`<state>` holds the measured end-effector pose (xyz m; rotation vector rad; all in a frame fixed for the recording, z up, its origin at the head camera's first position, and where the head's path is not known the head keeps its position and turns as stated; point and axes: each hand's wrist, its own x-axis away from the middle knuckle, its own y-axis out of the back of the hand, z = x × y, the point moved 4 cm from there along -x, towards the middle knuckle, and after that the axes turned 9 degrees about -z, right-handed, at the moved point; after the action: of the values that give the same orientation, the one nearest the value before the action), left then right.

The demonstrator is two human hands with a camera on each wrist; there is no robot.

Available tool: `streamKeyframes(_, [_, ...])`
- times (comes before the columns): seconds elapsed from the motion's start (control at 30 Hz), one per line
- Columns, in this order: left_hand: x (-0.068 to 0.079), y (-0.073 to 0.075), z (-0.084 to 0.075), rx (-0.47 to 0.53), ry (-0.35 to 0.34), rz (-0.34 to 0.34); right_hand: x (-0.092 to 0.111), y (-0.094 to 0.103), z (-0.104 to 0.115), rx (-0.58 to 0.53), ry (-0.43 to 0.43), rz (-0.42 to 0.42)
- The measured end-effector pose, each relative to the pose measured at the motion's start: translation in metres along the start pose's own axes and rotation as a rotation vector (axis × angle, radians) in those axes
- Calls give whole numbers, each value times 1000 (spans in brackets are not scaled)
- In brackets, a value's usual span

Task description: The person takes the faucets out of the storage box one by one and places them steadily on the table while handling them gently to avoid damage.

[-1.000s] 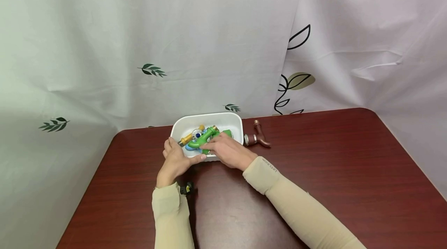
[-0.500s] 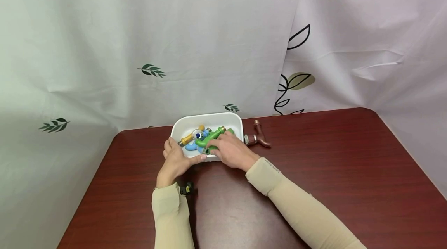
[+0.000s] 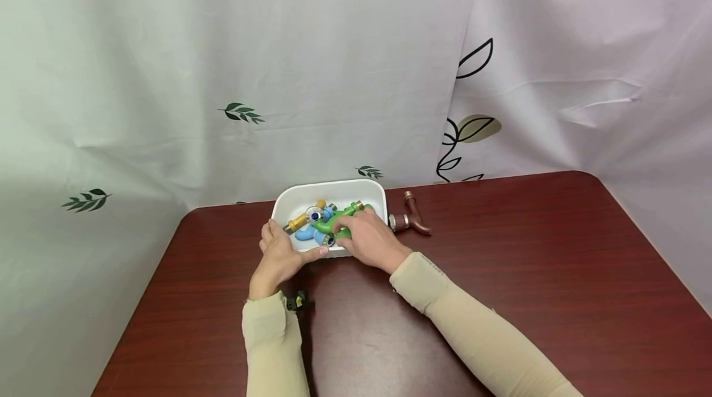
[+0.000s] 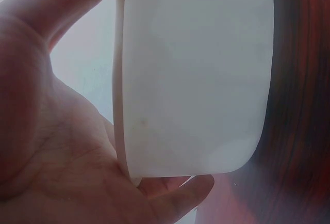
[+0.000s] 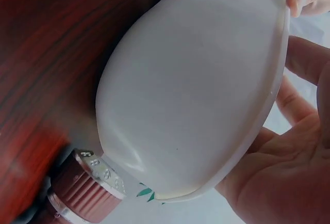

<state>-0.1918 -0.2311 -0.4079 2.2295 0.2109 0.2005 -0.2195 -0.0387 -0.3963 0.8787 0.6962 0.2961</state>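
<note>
A white plastic basin [image 3: 286, 201] stands at the far edge of the table, with several small coloured taps in it. My left hand [image 3: 277, 259] grips its front left corner, thumb along the front rim and fingers around the left side. My right hand [image 3: 371, 240] reaches over the front right rim, fingers curled on a green tap [image 3: 327, 226] with a brass threaded end. Part of that tap is hidden under the fingers. To its left lie a blue tap [image 3: 304, 234] and a yellow tap [image 3: 298, 222]. The right wrist view shows mostly the basin's outer wall [image 5: 191, 84].
A brown tap [image 3: 416, 219] with a ribbed knob lies just right of the basin. Behind the dark red table [image 3: 528, 261] hangs a white leaf-patterned cloth [image 3: 334, 75]. A small black device [image 3: 298, 300] sits at the left cuff.
The right hand has shifted slightly to the right in the basin, and the green tap has slid right with it, baring more of the blue tap. The left hand has stayed still.
</note>
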Motion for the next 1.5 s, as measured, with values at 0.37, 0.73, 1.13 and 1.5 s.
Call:
streamKeyframes(0.37, [0, 0, 1, 5, 5, -1, 1, 3, -5, -85, -76, -61])
streamKeyframes(0.73, [0, 0, 0, 7, 3, -4, 5, 8, -8, -71, -108, -77])
streamKeyframes(1.13, [-1, -1, 1, -19, 0, -7, 8, 14, -9, -31, -89, -33])
streamKeyframes(1.5, [0, -1, 1, -14, 1, -7, 11, 18, -7, -10, -1, -55])
